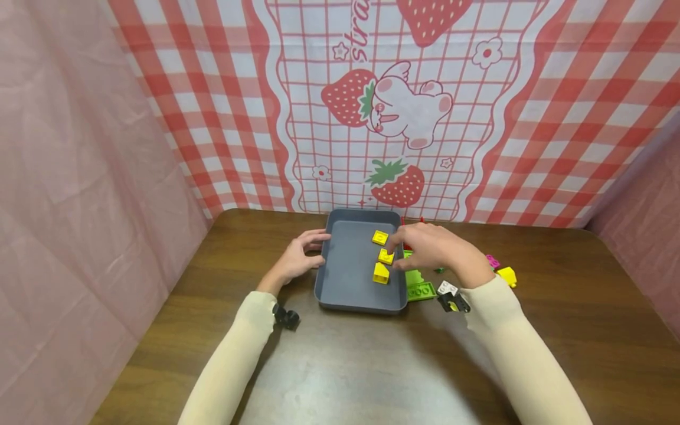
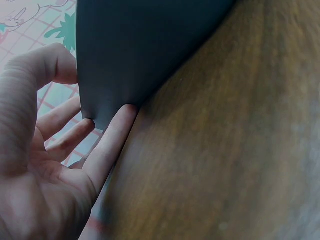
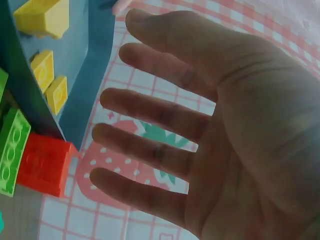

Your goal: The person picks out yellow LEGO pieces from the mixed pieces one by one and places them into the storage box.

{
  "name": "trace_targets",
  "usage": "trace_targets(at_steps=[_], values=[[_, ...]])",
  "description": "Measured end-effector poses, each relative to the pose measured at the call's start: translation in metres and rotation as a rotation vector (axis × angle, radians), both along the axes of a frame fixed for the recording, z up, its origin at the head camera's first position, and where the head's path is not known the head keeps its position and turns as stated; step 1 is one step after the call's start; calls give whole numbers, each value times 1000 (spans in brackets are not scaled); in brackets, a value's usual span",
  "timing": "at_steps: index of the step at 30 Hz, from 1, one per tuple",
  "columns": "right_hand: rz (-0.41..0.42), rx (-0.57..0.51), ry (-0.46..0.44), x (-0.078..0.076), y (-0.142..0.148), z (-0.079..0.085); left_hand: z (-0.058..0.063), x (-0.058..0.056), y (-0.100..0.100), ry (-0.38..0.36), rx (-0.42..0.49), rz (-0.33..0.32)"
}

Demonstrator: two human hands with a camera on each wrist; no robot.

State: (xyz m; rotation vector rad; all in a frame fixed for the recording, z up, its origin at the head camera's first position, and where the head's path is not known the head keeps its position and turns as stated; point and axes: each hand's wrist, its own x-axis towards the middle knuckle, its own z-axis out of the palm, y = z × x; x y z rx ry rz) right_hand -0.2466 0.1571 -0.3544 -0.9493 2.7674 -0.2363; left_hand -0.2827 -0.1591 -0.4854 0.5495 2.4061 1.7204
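A shallow grey tray (image 1: 350,260) lies on the table with three yellow blocks inside: a flat piece (image 1: 379,237) at the back, another flat piece (image 1: 386,256) in the middle and a taller brick (image 1: 381,274) in front. My left hand (image 1: 297,257) is at the tray's left side; in the left wrist view its thumb and fingertips touch the outer wall. Over the right rim hovers my right hand (image 1: 425,243). Its fingers are spread with nothing between them in the right wrist view, beside a red brick (image 3: 47,165) and a green brick (image 3: 12,150).
Right of the tray lie light green pieces (image 1: 419,290), a white piece (image 1: 447,288), a yellow brick (image 1: 507,276) and a pink piece (image 1: 493,261), partly around the right forearm. A checked strawberry cloth (image 1: 340,177) hangs behind the wooden table (image 1: 329,366).
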Motion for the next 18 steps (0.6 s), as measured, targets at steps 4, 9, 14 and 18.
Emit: trace_targets(at_steps=[4, 9, 14, 18], values=[[-55, 36, 40, 5, 9, -2, 3, 3, 2, -5, -7, -13], [-123, 39, 51, 11, 21, -9, 23, 15, 5, -11, -19, -30], [-148, 40, 99, 15, 34, -14, 16, 10, 3, -7, -10, -22], [-175, 36, 154, 18, 44, -16, 2, 1, 0, -2, 1, -12]])
